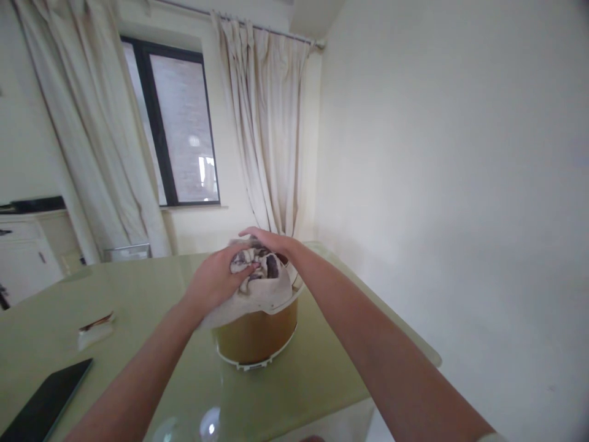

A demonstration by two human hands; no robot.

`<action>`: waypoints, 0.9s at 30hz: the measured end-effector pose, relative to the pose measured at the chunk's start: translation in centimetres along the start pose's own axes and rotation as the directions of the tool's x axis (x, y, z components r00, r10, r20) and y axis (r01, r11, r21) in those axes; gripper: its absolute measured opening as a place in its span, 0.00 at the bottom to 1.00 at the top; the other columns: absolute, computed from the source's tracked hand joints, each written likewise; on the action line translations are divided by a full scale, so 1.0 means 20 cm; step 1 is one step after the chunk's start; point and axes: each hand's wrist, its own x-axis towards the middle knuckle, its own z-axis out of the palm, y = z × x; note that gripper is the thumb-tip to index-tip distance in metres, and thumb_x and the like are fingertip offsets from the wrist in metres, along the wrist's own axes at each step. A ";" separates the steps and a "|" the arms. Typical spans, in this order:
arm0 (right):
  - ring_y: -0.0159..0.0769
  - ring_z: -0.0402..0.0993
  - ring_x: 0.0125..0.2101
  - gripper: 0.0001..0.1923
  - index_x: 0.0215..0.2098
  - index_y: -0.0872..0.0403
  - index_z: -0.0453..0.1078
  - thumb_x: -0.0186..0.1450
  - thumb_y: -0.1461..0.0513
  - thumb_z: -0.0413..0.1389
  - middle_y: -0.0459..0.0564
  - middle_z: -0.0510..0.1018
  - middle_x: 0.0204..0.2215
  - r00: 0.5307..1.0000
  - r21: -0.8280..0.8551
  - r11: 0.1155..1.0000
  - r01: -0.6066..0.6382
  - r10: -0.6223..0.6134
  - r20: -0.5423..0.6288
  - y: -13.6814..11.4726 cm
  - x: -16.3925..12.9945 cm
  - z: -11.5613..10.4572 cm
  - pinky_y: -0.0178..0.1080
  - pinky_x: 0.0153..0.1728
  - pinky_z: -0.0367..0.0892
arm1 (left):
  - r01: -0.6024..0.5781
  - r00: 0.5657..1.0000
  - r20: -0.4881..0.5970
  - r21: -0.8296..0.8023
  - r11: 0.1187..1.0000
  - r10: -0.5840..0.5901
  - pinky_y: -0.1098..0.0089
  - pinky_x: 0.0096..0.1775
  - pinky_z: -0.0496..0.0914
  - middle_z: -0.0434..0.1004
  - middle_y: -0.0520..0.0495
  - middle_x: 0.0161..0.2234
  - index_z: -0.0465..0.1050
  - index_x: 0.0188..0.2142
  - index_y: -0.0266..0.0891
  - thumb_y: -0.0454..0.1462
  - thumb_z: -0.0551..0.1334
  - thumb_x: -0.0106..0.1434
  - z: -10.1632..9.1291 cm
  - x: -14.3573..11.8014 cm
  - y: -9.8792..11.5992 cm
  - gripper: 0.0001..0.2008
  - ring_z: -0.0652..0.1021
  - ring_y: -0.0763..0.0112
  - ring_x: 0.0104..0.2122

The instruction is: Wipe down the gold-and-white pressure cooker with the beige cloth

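1. Near the table's (322, 380) front-left corner lies a dark tablet (43, 402); further along the left edge, a small folded wrapper (95, 330).
2. Mid-table stands a round amber pot (255, 334) — a pale cloth (264, 288) is bunched over its top.
3. The left hand (216, 279) presses the cloth, fingers curled around it.
4. The right hand (269, 239) cups the far rim, fingers closed on cloth — wiping works best with the pot held steady.
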 end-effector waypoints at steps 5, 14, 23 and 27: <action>0.44 0.78 0.39 0.21 0.33 0.52 0.76 0.70 0.44 0.56 0.50 0.80 0.31 0.976 0.158 0.965 -0.210 0.198 0.091 -0.06 0.07 -0.04 0.43 0.44 0.75 | -0.028 0.999 -0.034 0.215 0.976 0.036 0.53 0.46 0.73 0.84 0.38 0.46 0.77 0.51 0.45 0.49 0.57 0.68 0.03 0.09 0.20 0.19 0.83 0.45 0.45; 0.43 0.80 0.37 0.19 0.34 0.59 0.78 0.69 0.50 0.60 0.53 0.85 0.31 0.939 0.155 0.948 -0.279 0.236 0.250 -0.07 0.14 -0.07 0.41 0.47 0.75 | -0.273 0.955 0.132 0.031 0.961 0.267 0.50 0.50 0.73 0.82 0.41 0.52 0.75 0.53 0.47 0.55 0.64 0.62 0.06 0.17 0.23 0.24 0.80 0.44 0.51; 0.39 0.79 0.39 0.12 0.37 0.58 0.79 0.71 0.60 0.56 0.48 0.85 0.32 0.955 0.050 0.988 -0.148 0.130 0.267 -0.01 0.20 -0.09 0.34 0.46 0.73 | -0.409 0.910 0.087 0.015 0.912 0.406 0.52 0.55 0.72 0.82 0.43 0.54 0.77 0.53 0.48 0.49 0.67 0.62 0.08 0.16 0.17 0.21 0.80 0.47 0.54; 0.38 0.78 0.43 0.13 0.37 0.57 0.79 0.72 0.61 0.54 0.48 0.85 0.37 0.957 0.007 0.998 -0.064 0.060 0.283 0.00 0.22 -0.09 0.33 0.49 0.71 | -0.471 0.879 0.060 -0.033 0.881 0.472 0.53 0.56 0.71 0.81 0.44 0.54 0.78 0.54 0.48 0.48 0.68 0.62 0.08 0.14 0.17 0.21 0.79 0.49 0.55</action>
